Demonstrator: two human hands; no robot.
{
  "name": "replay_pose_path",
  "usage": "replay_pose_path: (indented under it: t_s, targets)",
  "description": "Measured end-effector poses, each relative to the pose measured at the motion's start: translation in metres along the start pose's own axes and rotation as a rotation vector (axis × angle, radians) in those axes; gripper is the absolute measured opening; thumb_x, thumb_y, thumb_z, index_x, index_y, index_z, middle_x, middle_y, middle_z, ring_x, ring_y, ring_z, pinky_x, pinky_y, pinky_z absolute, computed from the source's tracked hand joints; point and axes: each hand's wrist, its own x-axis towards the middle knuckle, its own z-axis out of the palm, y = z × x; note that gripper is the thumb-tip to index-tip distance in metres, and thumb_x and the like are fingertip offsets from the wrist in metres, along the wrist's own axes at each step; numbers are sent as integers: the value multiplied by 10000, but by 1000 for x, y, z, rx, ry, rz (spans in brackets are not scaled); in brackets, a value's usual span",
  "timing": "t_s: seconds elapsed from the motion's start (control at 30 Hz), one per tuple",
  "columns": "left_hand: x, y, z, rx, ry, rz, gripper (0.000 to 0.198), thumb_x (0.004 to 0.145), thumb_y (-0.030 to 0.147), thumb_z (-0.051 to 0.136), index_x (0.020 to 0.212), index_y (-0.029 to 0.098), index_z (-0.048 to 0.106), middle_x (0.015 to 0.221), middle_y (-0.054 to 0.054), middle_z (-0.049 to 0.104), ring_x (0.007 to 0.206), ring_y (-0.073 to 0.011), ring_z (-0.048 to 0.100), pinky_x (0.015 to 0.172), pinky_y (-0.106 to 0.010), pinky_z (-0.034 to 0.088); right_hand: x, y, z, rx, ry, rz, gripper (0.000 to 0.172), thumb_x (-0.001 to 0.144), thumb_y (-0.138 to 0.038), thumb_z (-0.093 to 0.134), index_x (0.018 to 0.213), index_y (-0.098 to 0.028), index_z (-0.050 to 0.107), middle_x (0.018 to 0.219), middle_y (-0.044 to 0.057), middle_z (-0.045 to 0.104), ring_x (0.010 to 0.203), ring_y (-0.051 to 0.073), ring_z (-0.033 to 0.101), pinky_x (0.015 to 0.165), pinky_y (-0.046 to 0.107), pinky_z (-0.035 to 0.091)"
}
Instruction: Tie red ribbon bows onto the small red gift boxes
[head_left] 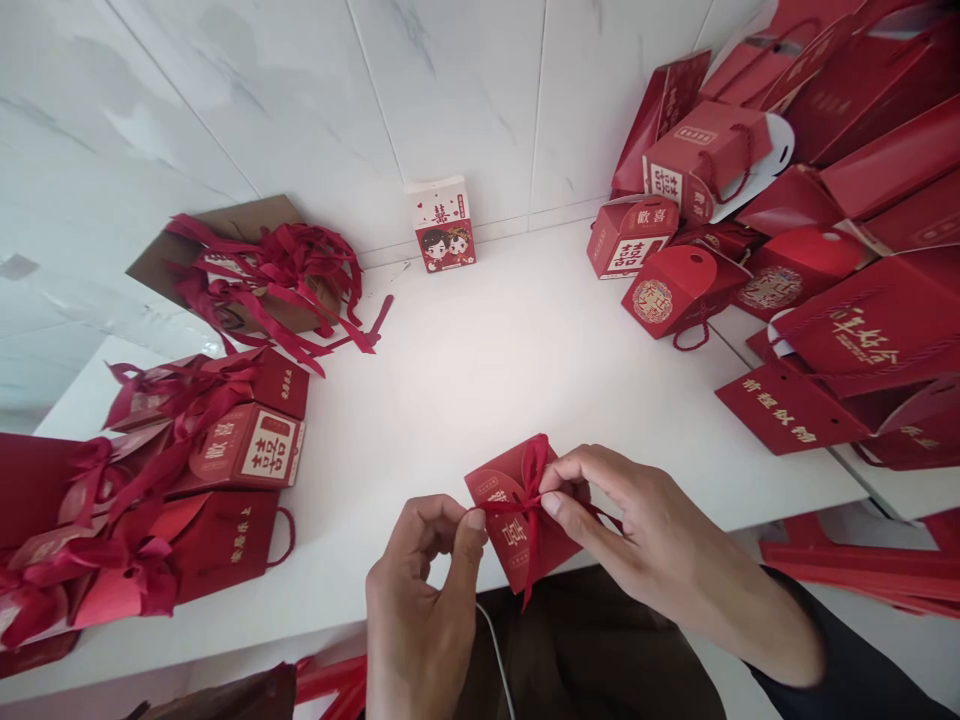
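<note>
A small red gift box (512, 520) sits at the near edge of the white table (480, 380), with a red ribbon (529, 485) wrapped round it. My left hand (424, 590) pinches the ribbon's left end between thumb and forefinger. My right hand (637, 540) pinches the ribbon at the knot on top of the box, fingers closed on it. A loose ribbon tail hangs down past the table's edge.
Ribbon-tied red boxes (225, 450) pile at the left. A brown carton of loose red ribbons (262, 270) stands at the back left. A small cartoon-printed box (444, 225) leans on the marble wall. Flat and folded red boxes (787, 220) heap at the right.
</note>
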Motion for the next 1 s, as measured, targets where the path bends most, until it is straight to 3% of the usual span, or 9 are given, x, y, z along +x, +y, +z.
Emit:
replay_pose_path:
  t_s: [0.1,0.2,0.33,0.43,0.53,0.67,0.77,0.9,1.0]
  targets:
    - [-3,-2,8,194,141,79,241,922,415,650,773,239,581,620,36,609,580,-146,549,591,-251,399,-2,-1,0,3,-9,5,131,1061,-335,494,1009,-280,601,969,-25,687,760,138,615,540,263,402]
    - [-6,-2,13,271,185,165,216,957,326,582,762,242,549,596,59,556,529,-124,471,592,-240,370,-2,-2,2,0,-14,17,123,1057,-333,504,1025,-288,614,975,-38,699,758,132,624,554,264,410]
    - [-8,2,13,204,149,163,264,977,335,539,735,237,577,605,38,550,549,-141,451,582,-255,353,-2,-3,3,-9,7,20,129,1055,-342,511,1018,-291,623,951,-43,705,772,140,634,598,271,434]
    - [-7,5,11,71,111,159,139,957,365,591,953,249,668,838,-9,679,710,-175,566,656,-274,416,-2,-3,3,-16,17,21,135,1060,-341,502,1011,-294,619,933,-42,696,756,143,628,610,274,440]
    - [-6,3,10,59,-1,251,166,935,325,632,1082,277,694,919,-16,681,746,-177,554,684,-287,430,-1,-2,3,-25,18,-11,93,1050,-298,518,1016,-296,604,957,-42,678,770,138,621,646,271,454]
    - [-3,-3,10,64,-2,383,75,913,198,644,930,257,688,890,-24,640,749,-173,540,660,-283,432,0,0,4,-52,28,-69,87,1042,-240,517,1009,-279,587,959,-29,650,824,143,616,711,279,466]
    - [-1,-6,11,31,18,458,142,884,119,644,812,238,613,888,-18,610,733,-155,540,647,-270,436,1,-1,5,-61,28,-87,91,1036,-219,521,1003,-270,589,957,-17,654,829,151,623,725,289,473]
    - [0,-11,12,-33,9,500,209,861,53,617,778,238,565,814,6,596,720,-147,555,631,-256,445,1,-4,5,-52,6,-46,127,1049,-248,501,987,-263,611,919,-9,676,738,150,622,604,277,454]
    - [-1,-17,14,-116,28,453,195,882,74,622,809,244,561,838,1,645,776,-157,609,664,-257,479,2,-7,6,-31,-13,-26,154,1057,-295,494,982,-258,623,903,-6,681,699,147,610,499,266,387]
